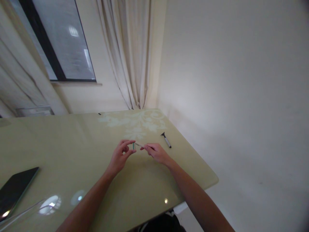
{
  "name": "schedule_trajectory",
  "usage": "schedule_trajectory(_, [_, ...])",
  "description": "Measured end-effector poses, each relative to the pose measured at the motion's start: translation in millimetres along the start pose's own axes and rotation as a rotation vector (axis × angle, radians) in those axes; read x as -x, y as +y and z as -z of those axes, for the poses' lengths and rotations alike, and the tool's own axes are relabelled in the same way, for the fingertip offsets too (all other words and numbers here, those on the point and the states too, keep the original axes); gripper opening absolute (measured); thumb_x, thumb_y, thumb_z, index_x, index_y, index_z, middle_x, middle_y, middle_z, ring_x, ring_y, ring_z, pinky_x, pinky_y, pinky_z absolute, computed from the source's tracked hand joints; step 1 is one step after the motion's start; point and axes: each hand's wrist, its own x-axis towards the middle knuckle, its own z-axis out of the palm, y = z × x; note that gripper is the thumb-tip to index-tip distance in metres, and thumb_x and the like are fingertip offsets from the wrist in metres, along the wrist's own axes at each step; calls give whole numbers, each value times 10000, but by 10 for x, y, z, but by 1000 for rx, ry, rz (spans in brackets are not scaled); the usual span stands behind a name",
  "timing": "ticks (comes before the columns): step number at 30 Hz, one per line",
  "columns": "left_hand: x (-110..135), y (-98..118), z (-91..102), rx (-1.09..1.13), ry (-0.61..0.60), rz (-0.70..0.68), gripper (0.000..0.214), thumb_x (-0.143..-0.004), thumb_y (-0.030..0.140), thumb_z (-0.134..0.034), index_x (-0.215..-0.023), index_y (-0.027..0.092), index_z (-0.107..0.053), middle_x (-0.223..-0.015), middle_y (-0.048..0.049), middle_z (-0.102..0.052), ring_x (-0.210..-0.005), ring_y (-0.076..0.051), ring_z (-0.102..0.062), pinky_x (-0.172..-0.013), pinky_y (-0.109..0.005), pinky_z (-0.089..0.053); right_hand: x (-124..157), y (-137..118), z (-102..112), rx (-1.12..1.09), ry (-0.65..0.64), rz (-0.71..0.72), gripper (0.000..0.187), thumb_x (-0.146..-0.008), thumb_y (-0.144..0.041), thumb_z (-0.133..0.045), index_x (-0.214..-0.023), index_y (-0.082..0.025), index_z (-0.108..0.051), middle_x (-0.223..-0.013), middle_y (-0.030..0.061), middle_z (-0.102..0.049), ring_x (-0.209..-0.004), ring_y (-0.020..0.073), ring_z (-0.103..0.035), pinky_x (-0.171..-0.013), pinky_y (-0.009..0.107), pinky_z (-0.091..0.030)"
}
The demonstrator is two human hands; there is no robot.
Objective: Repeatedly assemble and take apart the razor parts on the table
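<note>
Near the middle of the table, my left hand [122, 153] pinches a small, narrow green-and-white piece [134, 146] upright between thumb and fingertips. Its exact kind is too small to tell. My right hand [154, 151] is closed round a thin, pale stick-like tool [139, 145]. The tool's tip points left and comes close to the green-and-white piece; whether they touch I cannot tell. Just beyond my right hand lies a razor [166, 140] with a grey handle and a black head, its head toward the back.
The pale green glossy table [72, 145] has a floral pattern at the back and a wall along its right. A dark tablet-like device [18, 187] lies at the left, with a pale cable [23, 212] in front. A small black object [99, 113] rests at the back edge.
</note>
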Motion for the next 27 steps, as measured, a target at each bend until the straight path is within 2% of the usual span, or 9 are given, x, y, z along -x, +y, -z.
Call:
schedule_trajectory(4, [-3,0,8,-17,4,8,346,-809,350,-775,-1143,259,-758,-983,-7,-595,-643,-95,-508,-638,-252,-487,-5,5,-25,-7,-64,27,589,-1003,-619,-482,-1100,-135,-802,-635,-28,-439,-575,117,-379,-560,242,-291])
schedule_trajectory(8, [-5,-11,29,-17,-6,19,346,-808,340,-776,-1142,253,-759,-940,0,-586,-646,-100,-514,-633,-250,-480,0,1,-28,42,0,53,573,-1011,-602,-482,-1090,-137,-808,-635,-30,-436,-583,118,-381,-575,246,-292])
schedule_trajectory(12, [-8,5,41,-15,-6,9,339,-817,338,-772,-1145,254,-758,-954,-4,-591,-650,-97,-515,-649,-252,-485,3,11,-33,9,-47,57,561,-1013,-598,-486,-1109,-145,-803,-652,-25,-452,-588,118,-388,-578,247,-297])
schedule_trajectory(16, [-13,35,43,-32,-12,3,344,-812,349,-776,-1142,252,-757,-919,-2,-587,-659,-106,-524,-646,-252,-488,-4,33,-36,38,25,45,572,-1005,-613,-489,-1085,-147,-810,-644,-23,-437,-596,124,-382,-579,245,-285])
schedule_trajectory(21, [-8,39,40,-38,-11,-3,345,-820,351,-768,-1150,254,-751,-976,-12,-608,-663,-103,-530,-645,-253,-490,2,2,-46,-5,-59,55,583,-1005,-617,-483,-1110,-141,-802,-648,-24,-440,-596,125,-385,-582,242,-294])
schedule_trajectory(25, [-2,20,46,-38,-18,1,349,-824,374,-766,-1151,253,-754,-960,-11,-607,-652,-103,-523,-642,-253,-494,2,-22,-38,66,26,59,595,-1010,-624,-469,-1086,-142,-808,-653,-20,-448,-615,131,-395,-601,250,-292])
schedule_trajectory(27, [-1,20,48,-38,-20,-2,348,-829,372,-763,-1157,255,-753,-960,-11,-606,-657,-104,-523,-649,-255,-495,1,-14,-35,58,7,71,589,-1014,-621,-466,-1103,-148,-805,-657,-20,-456,-612,130,-389,-601,250,-292])
